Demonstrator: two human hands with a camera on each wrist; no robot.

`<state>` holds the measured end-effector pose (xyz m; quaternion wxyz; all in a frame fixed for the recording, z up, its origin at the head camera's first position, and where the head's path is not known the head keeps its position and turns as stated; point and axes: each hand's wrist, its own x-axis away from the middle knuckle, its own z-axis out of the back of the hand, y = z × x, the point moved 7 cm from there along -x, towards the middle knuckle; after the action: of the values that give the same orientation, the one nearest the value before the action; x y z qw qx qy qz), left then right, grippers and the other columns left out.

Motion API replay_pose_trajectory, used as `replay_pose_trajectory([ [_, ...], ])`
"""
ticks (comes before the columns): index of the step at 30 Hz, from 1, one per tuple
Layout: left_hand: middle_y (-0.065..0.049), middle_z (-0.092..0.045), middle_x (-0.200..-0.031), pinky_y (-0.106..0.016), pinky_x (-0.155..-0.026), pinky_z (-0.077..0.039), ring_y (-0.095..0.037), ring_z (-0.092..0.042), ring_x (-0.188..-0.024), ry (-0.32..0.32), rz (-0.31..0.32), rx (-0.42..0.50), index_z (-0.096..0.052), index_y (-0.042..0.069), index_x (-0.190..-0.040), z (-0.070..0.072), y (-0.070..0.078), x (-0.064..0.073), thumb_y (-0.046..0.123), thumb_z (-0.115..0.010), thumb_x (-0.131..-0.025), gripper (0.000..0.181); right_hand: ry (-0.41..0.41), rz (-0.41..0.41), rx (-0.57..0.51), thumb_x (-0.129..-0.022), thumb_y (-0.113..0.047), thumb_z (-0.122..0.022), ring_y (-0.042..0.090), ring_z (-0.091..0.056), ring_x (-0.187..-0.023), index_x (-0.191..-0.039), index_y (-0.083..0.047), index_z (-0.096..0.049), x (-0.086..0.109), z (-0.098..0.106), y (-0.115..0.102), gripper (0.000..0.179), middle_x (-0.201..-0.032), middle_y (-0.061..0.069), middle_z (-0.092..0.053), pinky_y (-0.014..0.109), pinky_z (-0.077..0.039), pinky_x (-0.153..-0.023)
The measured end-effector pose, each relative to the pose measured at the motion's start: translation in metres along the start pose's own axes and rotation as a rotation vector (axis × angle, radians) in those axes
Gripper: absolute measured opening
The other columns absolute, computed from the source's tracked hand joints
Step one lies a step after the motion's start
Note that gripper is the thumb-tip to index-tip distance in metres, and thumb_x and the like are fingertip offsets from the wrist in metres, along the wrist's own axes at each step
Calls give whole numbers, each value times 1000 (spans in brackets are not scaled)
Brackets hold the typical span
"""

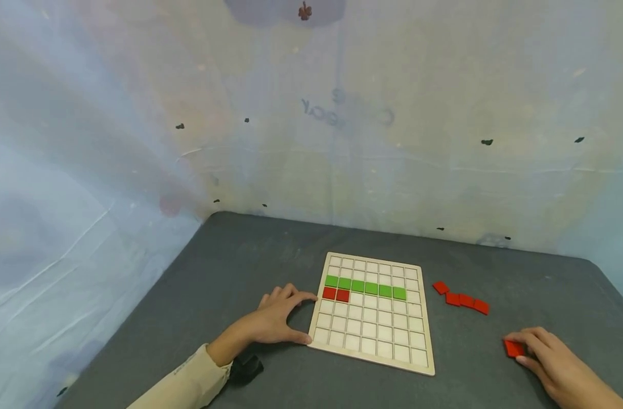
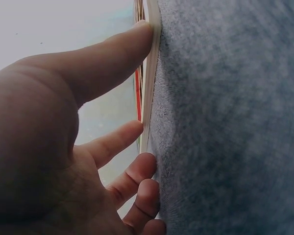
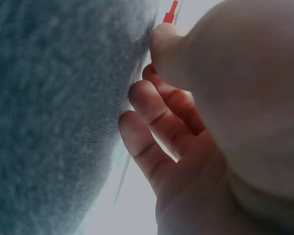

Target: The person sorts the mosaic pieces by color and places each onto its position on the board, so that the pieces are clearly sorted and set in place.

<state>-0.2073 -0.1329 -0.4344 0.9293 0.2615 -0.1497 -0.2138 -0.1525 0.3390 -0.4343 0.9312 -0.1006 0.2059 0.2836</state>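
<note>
1. Six green tiles [image 1: 371, 288] fill the third row of a wooden grid board [image 1: 369, 329], from its left side onward
2. Two red tiles [image 1: 336, 294] sit side by side in the next row down, in its two leftmost cells
3. Four loose red tiles [image 1: 466, 301] lie on the dark tabletop [image 1: 270, 255] to the right of the board, in a slanting line with neighbours touching or nearly so
4. One more red tile [image 1: 514, 348] is in the right hand [image 1: 554, 363], well apart from the board, pinched between thumb and forefinger; whether it touches the tabletop I cannot tell
5. The left hand [image 1: 271, 322] has thumb and forefinger spread wide, their tips touching the board's left edge, the thumb by its near corner
6. A beige sleeve [image 1: 189, 379] covers the left forearm, and a pale sheet [image 1: 393, 187] hangs behind the tabletop
</note>
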Motion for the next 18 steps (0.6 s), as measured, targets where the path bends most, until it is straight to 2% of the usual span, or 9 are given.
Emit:
replay_pose_trajectory([
  [3, 5, -44, -111, -38, -78, -23, -15, -34, -95, -3, 7, -3, -46, 33, -146, -1, -1, -1, 57, -80, -76, 81, -53, -48, -16, -75, -9, -83, -8, -45, -82, -111, -18, -66, 0, -2, 1, 42, -97, -11, -54, 20, -40, -62],
  [7, 5, -43, -111, -39, -79, -23, -15, -34, -95, -5, 9, -7, -47, 34, -145, 0, 0, -1, 57, -80, -76, 81, -85, -97, -36, -83, -7, -78, -10, -42, -82, -116, -18, -64, 2, -3, 2, 38, -98, -10, -50, 23, -41, -60],
  [18, 6, -43, -111, -39, -80, -23, -15, -34, -96, -4, 2, -14, -46, 33, -146, 0, 0, 0, 57, -79, -77, 81, -86, -95, -40, -83, -8, -78, -11, -42, -81, -114, -20, -65, 1, -1, 1, 35, -98, -11, -51, 23, -41, -60],
])
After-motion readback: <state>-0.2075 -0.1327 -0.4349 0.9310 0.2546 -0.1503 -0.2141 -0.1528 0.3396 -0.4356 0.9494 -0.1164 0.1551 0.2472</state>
